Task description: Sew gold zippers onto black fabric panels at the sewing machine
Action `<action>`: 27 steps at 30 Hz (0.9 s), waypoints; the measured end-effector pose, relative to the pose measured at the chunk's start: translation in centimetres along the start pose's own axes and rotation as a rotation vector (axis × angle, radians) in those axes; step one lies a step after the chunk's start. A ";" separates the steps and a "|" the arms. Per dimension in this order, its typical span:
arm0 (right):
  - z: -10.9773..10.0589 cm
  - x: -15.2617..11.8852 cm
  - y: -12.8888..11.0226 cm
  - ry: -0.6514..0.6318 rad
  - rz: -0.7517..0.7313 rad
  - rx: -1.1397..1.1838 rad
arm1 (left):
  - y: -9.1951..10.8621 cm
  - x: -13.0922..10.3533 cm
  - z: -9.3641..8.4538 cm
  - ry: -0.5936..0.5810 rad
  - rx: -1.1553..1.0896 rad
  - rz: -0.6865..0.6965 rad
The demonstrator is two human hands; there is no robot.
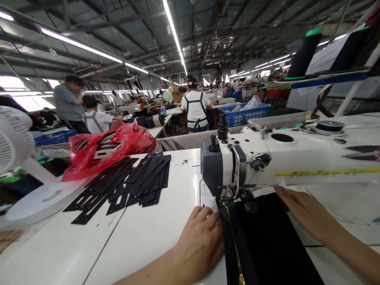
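Zipper [233, 237] is running lengthwise away from me, straight under the sewing machine [237, 166] head. My left hand [198, 241] is pressing flat, fingers spread, gripping nothing, touching the zipper tape's left edge. My right hand [303, 213] is lying flat, also gripping nothing, on the black fabric [267, 245] right of the zipper, just below the machine arm. Left hand is sitting nearer.

On the near part of the table [148, 237] the fabric panel [273, 245] lies under the sewing machine [267, 158], with the zipper [234, 241] along its left edge. The left hand [198, 241] rests just left of the zipper, the right hand [303, 213] on the panel's right. Cut strips [130, 182] lie far left, a plastic bag [109, 148] behind them, a fan [18, 158] at the left edge.
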State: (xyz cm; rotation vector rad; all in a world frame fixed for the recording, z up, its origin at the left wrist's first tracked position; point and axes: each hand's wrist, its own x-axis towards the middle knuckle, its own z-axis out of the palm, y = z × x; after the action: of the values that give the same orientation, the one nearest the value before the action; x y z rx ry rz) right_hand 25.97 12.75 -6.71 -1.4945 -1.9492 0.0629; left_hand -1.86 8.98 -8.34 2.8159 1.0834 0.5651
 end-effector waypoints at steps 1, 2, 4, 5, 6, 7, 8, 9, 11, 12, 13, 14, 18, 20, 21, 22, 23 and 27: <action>-0.2 -0.1 -0.2 -0.047 0.017 -0.008 | 0.0 0.0 0.0 0.003 -0.005 -0.001; -0.3 -0.1 -0.4 -0.084 0.016 -0.027 | -0.1 0.0 0.0 0.005 -0.009 -0.002; -0.1 0.0 -0.6 -0.089 -0.029 -0.109 | -0.1 0.1 0.0 0.012 -0.014 -0.002; 0.2 0.1 -0.5 -0.056 -0.063 -0.179 | -0.1 0.2 0.0 0.016 -0.015 0.001; 0.6 0.3 -0.3 -0.018 -0.094 -0.260 | -0.2 0.2 0.0 0.022 -0.013 0.004; 1.0 0.5 0.0 0.010 -0.114 -0.339 | -0.2 0.2 0.0 0.029 -0.010 0.004; 1.5 0.6 0.4 0.019 -0.128 -0.405 | -0.2 0.2 0.0 0.035 -0.006 0.003; 1.9 0.8 0.8 0.011 -0.139 -0.448 | -0.2 0.2 0.1 0.041 -0.004 0.001; 2.5 0.8 1.3 -0.015 -0.157 -0.474 | -0.1 0.2 0.1 0.051 -0.010 -0.008; 2.7 0.7 1.4 -0.020 -0.165 -0.478 | -0.1 0.2 0.2 0.052 -0.018 -0.012; 2.7 0.6 1.3 -0.017 -0.176 -0.488 | -0.1 0.2 0.1 0.054 -0.028 -0.017; 2.7 0.3 1.0 -0.006 -0.185 -0.505 | -0.1 0.2 0.1 0.054 -0.040 -0.022; 2.6 -1.1 -2.0 0.051 -0.440 -0.424 | 0.0 0.3 -0.2 0.052 -0.092 -0.027; 3.2 -1.8 -3.9 0.039 -0.567 -0.246 | 0.0 0.1 -0.1 0.071 -0.127 -0.025; 3.5 -2.0 -4.7 0.013 -0.592 -0.155 | 0.0 0.0 0.0 0.101 -0.143 -0.041; 3.9 -2.2 -5.3 -0.016 -0.587 -0.082 | -0.1 -0.2 0.1 0.140 -0.154 -0.065; 4.2 -2.3 -5.7 -0.044 -0.576 -0.031 | -0.2 -0.4 0.3 0.180 -0.156 -0.086; 4.9 -2.4 -6.0 -0.037 -0.561 0.025 | -1.0 -0.7 1.0 0.222 -0.075 0.005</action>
State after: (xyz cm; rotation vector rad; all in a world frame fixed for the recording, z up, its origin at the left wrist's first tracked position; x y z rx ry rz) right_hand 18.62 10.28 -9.12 -0.8903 -2.3164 -0.1311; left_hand -2.60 9.28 -9.67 2.7416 1.0641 0.9166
